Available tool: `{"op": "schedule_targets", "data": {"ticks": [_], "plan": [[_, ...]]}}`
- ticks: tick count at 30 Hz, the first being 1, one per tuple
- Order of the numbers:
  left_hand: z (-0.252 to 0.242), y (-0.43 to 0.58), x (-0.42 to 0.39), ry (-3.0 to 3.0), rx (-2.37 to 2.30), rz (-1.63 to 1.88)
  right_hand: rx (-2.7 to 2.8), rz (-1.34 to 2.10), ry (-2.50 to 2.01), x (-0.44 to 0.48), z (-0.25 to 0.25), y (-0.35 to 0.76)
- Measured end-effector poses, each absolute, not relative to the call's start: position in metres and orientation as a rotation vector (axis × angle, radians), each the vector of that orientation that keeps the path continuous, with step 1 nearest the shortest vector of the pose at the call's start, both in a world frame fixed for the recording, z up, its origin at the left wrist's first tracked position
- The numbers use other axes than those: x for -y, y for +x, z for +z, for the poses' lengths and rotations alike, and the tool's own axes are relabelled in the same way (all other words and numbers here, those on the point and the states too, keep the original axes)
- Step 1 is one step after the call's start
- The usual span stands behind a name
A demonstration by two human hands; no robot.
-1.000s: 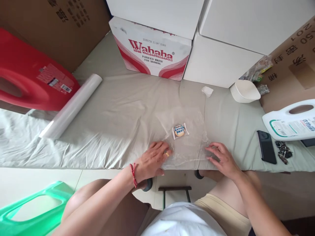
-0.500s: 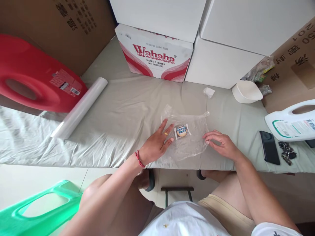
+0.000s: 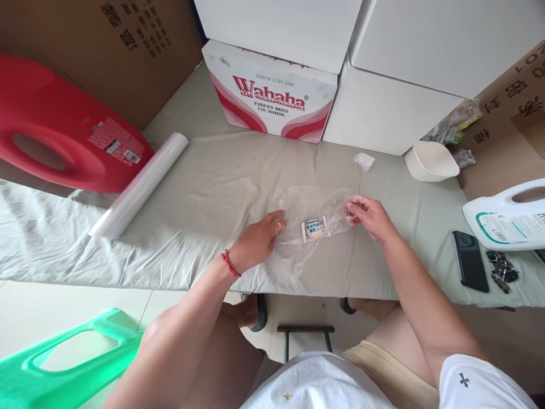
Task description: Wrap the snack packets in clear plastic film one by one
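A thin sheet of clear plastic film (image 3: 293,253) lies crumpled on the cloth-covered surface in front of me. On the film sits a small wrapped snack (image 3: 315,228) with blue print and white crimped ends. My left hand (image 3: 259,238), with a ring and a red cord bracelet, is closed on the film's left side, its fingertips partly hidden. My right hand (image 3: 369,217) pinches the film's gathered right edge, its fingers pressed together. Neither hand touches the snack.
A roll of clear film (image 3: 140,184) lies at left beside a red jug (image 3: 72,130). A Wahaba-style water carton marked Wahaha (image 3: 272,96) stands behind. At right are a white bowl (image 3: 431,162), crumpled white scrap (image 3: 364,161), phone (image 3: 470,261), keys (image 3: 503,271) and white bottle (image 3: 506,218).
My left hand has gone from spread fingers to closed on the film. My right hand has moved up and away from me, drawing the film's right side into a bunch.
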State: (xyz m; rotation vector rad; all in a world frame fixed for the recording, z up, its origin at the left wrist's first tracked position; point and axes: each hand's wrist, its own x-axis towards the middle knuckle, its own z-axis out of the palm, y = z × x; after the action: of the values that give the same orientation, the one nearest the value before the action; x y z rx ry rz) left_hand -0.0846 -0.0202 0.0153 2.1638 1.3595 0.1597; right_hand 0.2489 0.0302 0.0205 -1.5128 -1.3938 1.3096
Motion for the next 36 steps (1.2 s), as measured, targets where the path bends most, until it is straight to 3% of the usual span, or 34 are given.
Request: {"op": "schedule_targets", "data": {"ticks": [8, 15, 21, 30, 36], "plan": [[0.033, -0.105, 0.018, 2.126, -1.048, -0.051, 1.224, 1.302, -1.732, -0.059, 0.008, 0.241], [0.023, -0.093, 0.019, 2.078, -1.296, 0.025, 1.318, 1.11, -1.84, -0.065, -0.008, 0.242], [0.013, -0.076, 0.01, 2.013, -1.603, 0.266, 1.6, 0.776, -1.956, -0.062, -0.015, 0.243], [0.019, -0.059, 0.004, 1.854, -1.999, 0.219, 1.82, 0.241, -2.126, -0.052, -0.016, 0.246], [0.019, -0.055, 0.003, 1.821, -2.049, 0.226, 1.807, -0.105, -1.892, -0.045, -0.009, 0.255]]}}
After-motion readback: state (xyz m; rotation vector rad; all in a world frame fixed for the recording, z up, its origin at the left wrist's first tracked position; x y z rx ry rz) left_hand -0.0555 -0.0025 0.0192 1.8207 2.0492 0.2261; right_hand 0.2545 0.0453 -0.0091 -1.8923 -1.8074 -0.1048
